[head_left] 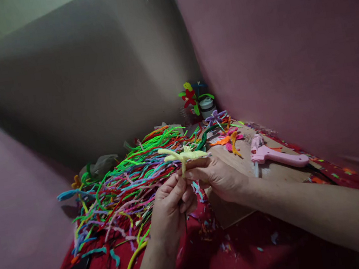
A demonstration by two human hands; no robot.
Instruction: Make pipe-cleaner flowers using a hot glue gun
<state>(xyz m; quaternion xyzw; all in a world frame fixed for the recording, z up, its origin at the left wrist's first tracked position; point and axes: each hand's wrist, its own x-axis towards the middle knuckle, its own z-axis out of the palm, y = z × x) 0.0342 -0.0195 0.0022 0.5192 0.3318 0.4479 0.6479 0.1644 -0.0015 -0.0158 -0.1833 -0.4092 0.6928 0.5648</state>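
Observation:
A pale yellow pipe-cleaner flower (187, 155) with long fuzzy petals is held up in front of me. My left hand (172, 198) is closed around the lower end of the flower, thumb against fingers. My right hand (218, 177) pinches it from the right at the base of the petals, its fingertips meeting those of my left hand. What lies between the fingertips is hidden. Behind and left of the hands spreads a big pile of coloured pipe cleaners (128, 178).
A pink glue gun (280, 156) lies on a brown board (237, 161) at right. Orange and pink petals (232, 141) and a purple flower (216, 117) lie beyond. A lidded container (207, 106) stands at the back near a red flower (189, 98). Red cloth (250, 249) covers the table.

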